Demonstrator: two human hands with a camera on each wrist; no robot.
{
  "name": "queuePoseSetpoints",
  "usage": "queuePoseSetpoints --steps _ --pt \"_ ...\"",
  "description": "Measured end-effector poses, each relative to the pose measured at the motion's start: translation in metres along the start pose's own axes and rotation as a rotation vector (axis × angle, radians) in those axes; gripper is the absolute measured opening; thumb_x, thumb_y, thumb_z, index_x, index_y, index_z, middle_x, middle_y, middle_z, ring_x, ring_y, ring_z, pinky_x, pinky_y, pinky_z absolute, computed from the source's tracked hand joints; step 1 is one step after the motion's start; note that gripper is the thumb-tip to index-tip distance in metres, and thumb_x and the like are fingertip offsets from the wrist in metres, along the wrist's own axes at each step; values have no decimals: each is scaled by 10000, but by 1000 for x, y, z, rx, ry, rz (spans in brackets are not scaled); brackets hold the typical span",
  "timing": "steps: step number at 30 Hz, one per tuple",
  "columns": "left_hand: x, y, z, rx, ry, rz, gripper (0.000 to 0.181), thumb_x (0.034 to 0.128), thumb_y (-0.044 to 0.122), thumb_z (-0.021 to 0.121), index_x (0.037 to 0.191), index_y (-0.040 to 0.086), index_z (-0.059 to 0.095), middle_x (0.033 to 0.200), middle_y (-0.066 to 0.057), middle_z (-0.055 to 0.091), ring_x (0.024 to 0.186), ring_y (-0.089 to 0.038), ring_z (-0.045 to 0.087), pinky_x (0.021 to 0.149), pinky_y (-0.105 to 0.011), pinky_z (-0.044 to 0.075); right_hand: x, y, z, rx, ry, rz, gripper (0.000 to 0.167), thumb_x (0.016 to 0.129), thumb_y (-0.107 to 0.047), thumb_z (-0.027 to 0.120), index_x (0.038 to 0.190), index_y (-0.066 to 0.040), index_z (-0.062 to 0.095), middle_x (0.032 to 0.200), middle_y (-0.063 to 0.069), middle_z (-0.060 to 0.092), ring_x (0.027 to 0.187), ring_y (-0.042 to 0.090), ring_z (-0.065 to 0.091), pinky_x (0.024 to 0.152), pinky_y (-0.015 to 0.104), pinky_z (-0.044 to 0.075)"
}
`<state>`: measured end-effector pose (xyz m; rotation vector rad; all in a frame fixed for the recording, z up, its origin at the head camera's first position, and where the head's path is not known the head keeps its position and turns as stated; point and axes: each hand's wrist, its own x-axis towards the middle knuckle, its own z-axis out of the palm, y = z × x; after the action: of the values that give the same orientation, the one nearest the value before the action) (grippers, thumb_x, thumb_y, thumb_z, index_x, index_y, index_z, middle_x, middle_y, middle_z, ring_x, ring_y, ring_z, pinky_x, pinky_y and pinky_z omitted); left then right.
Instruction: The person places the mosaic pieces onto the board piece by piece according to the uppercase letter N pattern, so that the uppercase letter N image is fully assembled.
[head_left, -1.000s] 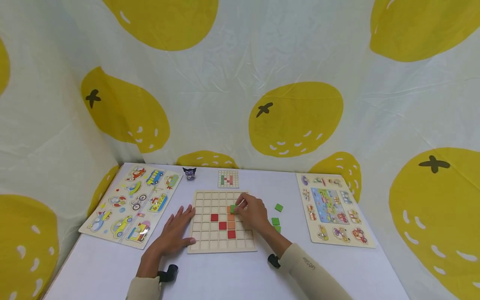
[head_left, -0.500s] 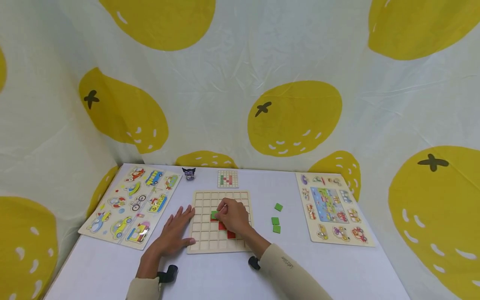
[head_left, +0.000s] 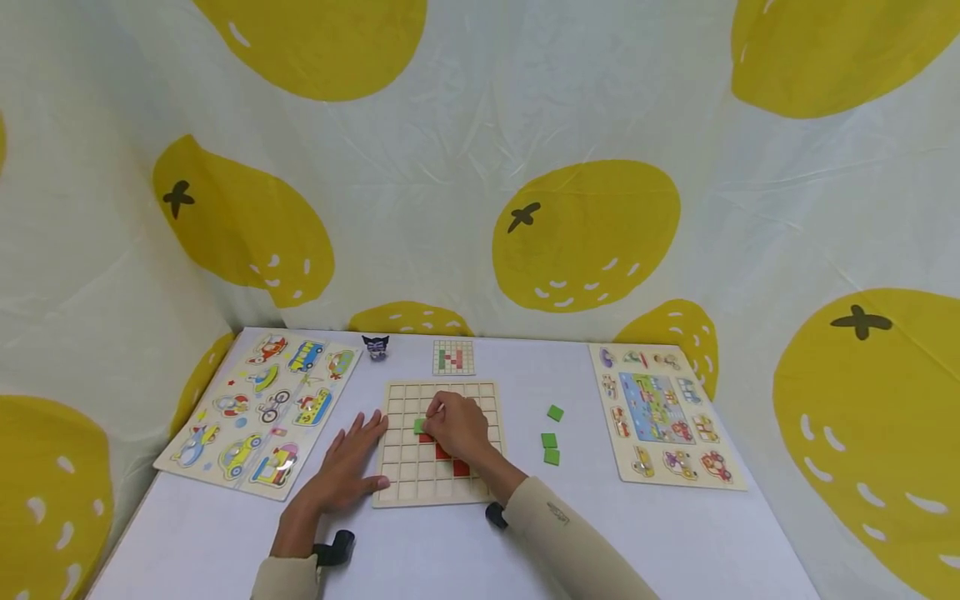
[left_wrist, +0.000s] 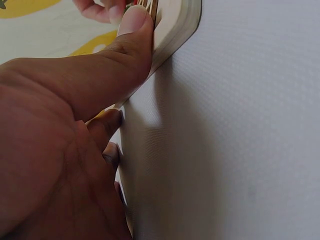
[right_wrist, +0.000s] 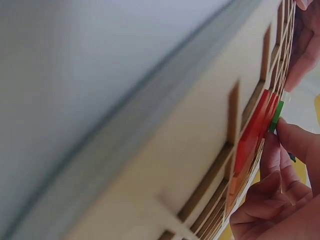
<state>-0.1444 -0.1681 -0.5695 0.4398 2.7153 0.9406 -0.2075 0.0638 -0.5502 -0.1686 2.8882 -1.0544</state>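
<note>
A wooden grid board (head_left: pixel 405 494) lies on the white table in the head view. Between thumb and fingertips, my right hand (head_left: pixel 461 429) pinches a small green square tile (head_left: pixel 418 426) low over the board, left of its middle; whether the tile touches the grid is hard to tell. Red tiles (head_left: pixel 461 468) run diagonally in the cells under that hand, and orange ones (right_wrist: pixel 235 184) show beside them in the right wrist view. My left hand (head_left: pixel 345 467) rests at the board's left edge with fingers extended, its thumb (left_wrist: pixel 132 30) touching the rim.
Several loose green tiles (head_left: pixel 549 440) lie right of the board. Behind it are a small pattern card (head_left: pixel 453 357) and a dark figurine (head_left: pixel 377 347). Picture puzzles stand at the left (head_left: pixel 255 408) and right (head_left: pixel 667 417). A lemon-print cloth (head_left: pixel 420 217) hangs behind.
The right hand has carried the green tile leftward across the board, from over the orange tiles to just behind the leftmost red tile. The left hand has stayed in place.
</note>
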Motion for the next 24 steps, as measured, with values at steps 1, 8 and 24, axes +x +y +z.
queuePoseSetpoints --steps 1,8,24 --pt "0 -1 0 -1 -4 -3 1037 892 254 854 1705 117 226 1800 -122 121 1668 -435 11 1324 -676 7 1 -1 1 -1 -3 8 167 867 -278 850 854 -249 686 667 -111 646 655 100 581 559 290 431" --pt "0 -3 1 3 -11 -9 1043 900 267 847 1710 127 205 1803 -111 103 1670 -427 -8 1325 -671 -11 8 -10 7 -20 -8 42 199 894 -304 858 850 -238 677 646 -84 630 631 104 572 582 289 424" --pt "-1 -1 -1 0 -9 -18 1040 902 268 845 1711 132 205 1804 -103 96 1671 -420 -14 1329 -663 -18 14 -20 11 -119 -11 -3 241 906 -321 850 810 -245 643 640 -100 610 603 104 555 530 300 416"
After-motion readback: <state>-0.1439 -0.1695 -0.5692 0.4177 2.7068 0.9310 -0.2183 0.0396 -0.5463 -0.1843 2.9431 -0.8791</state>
